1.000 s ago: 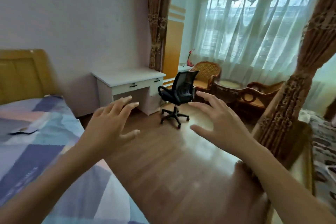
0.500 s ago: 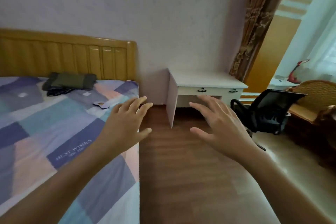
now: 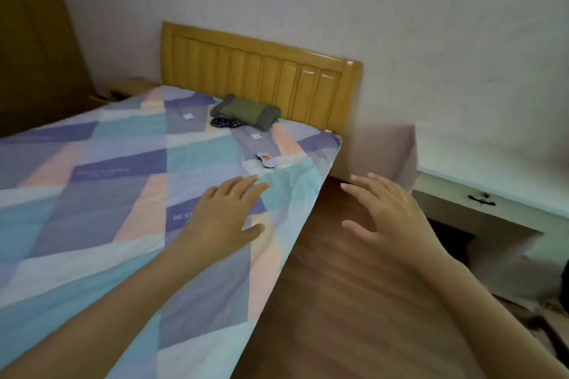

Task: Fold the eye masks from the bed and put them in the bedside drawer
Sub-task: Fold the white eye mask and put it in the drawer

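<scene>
A small white eye mask with an orange mark [image 3: 266,160] lies on the patchwork bedspread [image 3: 101,194] near the bed's right edge. Further back, by the headboard, a dark checked cloth piece [image 3: 224,122] sticks out from under a green-grey pillow [image 3: 246,112]. My left hand [image 3: 226,212] hovers over the bedspread just short of the white mask, fingers spread, holding nothing. My right hand [image 3: 388,215] is spread and empty over the wooden floor beside the bed. A white desk with a drawer and black handle [image 3: 482,198] stands to the right.
A yellow wooden headboard [image 3: 261,71] stands against the pale wall. A brown wardrobe [image 3: 34,40] fills the far left. Brown wood floor [image 3: 338,301] runs between the bed and the white desk.
The view has swung left from the window and chair to the bed. Both hands stay spread in front; the left one is now over the bedspread near the white mask.
</scene>
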